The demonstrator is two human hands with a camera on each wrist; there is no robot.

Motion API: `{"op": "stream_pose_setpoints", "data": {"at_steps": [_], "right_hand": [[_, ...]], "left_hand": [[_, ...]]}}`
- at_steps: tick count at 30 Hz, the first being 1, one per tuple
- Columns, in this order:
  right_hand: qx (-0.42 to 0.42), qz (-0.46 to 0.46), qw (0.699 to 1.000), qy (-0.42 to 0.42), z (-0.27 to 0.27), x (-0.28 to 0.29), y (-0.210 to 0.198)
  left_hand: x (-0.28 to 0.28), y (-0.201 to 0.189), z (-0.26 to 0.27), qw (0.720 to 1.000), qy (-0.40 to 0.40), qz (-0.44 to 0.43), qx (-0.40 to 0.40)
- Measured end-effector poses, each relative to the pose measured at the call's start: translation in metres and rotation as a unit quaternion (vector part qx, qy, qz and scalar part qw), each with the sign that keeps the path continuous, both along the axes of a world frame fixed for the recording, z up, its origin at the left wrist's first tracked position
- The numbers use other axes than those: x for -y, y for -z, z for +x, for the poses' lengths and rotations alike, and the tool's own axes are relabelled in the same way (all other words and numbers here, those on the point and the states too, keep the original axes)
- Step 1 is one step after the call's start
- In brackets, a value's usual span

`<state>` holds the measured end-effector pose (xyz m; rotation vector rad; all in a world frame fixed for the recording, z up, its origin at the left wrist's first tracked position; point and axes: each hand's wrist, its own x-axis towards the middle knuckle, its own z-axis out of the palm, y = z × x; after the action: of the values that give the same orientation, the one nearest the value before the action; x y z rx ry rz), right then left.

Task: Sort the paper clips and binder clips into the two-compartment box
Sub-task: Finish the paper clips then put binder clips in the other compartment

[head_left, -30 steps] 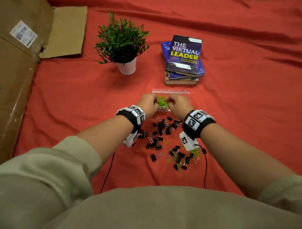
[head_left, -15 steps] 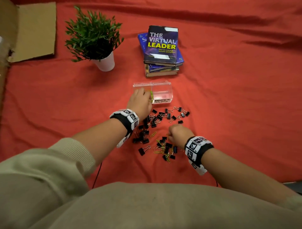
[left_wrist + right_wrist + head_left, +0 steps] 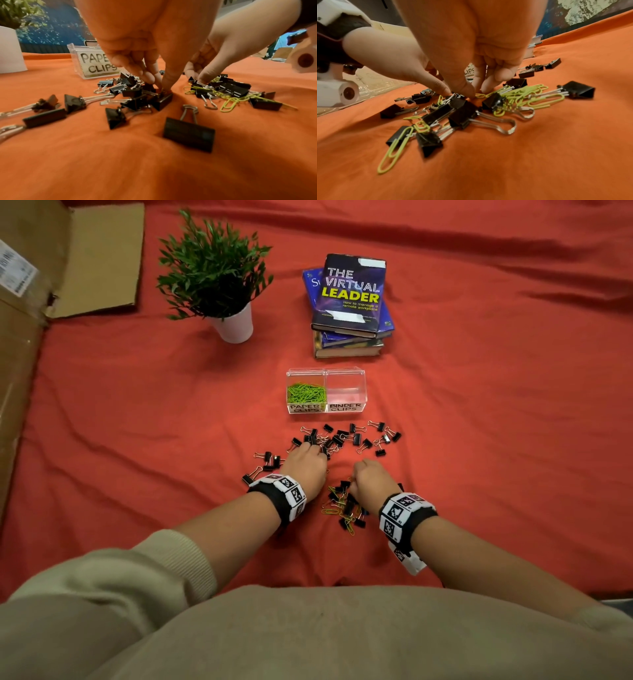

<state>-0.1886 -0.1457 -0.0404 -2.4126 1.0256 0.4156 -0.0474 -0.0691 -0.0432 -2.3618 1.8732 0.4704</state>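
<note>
Red cloth [image 3: 479, 412] covers the whole surface I'm working on, wrinkled in places. Flattened brown cardboard [image 3: 41, 302] lies along its far left edge. A stack of dark blue books [image 3: 349, 313] sits beyond the box, and a green leafy plant in a white pot [image 3: 219, 278] stands to the left of the books.

Nearer to me is the clear plastic two-compartment box [image 3: 326, 371]. Its left compartment, labelled PAPER CLIPS, holds a heap of lime-green paper clips [image 3: 306, 394]; its right compartment, labelled BINDER CLIPS, looks bare.

Between the box and my body, black binder clips with silver wire handles [image 3: 346, 436] are scattered over the cloth. A second cluster closer to me mixes more black clips with loose green paper clips [image 3: 337, 505].

My left hand [image 3: 306, 465] reaches down into the left part of the scatter, thumb and fingertips [image 3: 150, 77] pinching at one small black binder clip [image 3: 162, 99] lying on the cloth. My right hand [image 3: 371, 479] is over the near mixed cluster, fingers [image 3: 489, 83] and thumb curled down and closing on a green paper clip [image 3: 480, 95] that lies flat on the cloth.
</note>
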Motion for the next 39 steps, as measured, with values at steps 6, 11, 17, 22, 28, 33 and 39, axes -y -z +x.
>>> {"op": "stream_pose_setpoints", "data": {"at_steps": [6,11,17,22,28,33,39], "right_hand": [[-0.014,0.024,1.000,-0.001,0.002,0.005,-0.005],[-0.023,0.021,0.999,-0.022,0.004,0.004,-0.003],[0.053,0.111,0.990,0.067,0.000,0.017,-0.012],[0.139,0.311,0.906,0.253,0.002,0.029,-0.023],[0.136,0.297,0.924,0.199,0.013,0.014,-0.016],[0.042,0.130,0.991,0.000,0.015,0.008,-0.005],[0.094,0.057,0.992,0.066,0.008,0.033,-0.004]], "left_hand": [[0.001,0.004,-0.004,0.999,-0.033,0.019,-0.004],[0.000,0.005,-0.007,0.999,-0.046,0.012,0.011],[0.001,0.004,-0.006,0.998,-0.059,0.033,-0.009],[-0.004,-0.005,-0.002,0.997,-0.065,-0.002,-0.039],[-0.012,-0.034,0.033,0.905,-0.275,-0.122,-0.301],[-0.022,-0.049,0.062,0.841,-0.353,-0.161,-0.377],[-0.021,-0.030,0.044,0.819,-0.371,-0.106,-0.424]]}}
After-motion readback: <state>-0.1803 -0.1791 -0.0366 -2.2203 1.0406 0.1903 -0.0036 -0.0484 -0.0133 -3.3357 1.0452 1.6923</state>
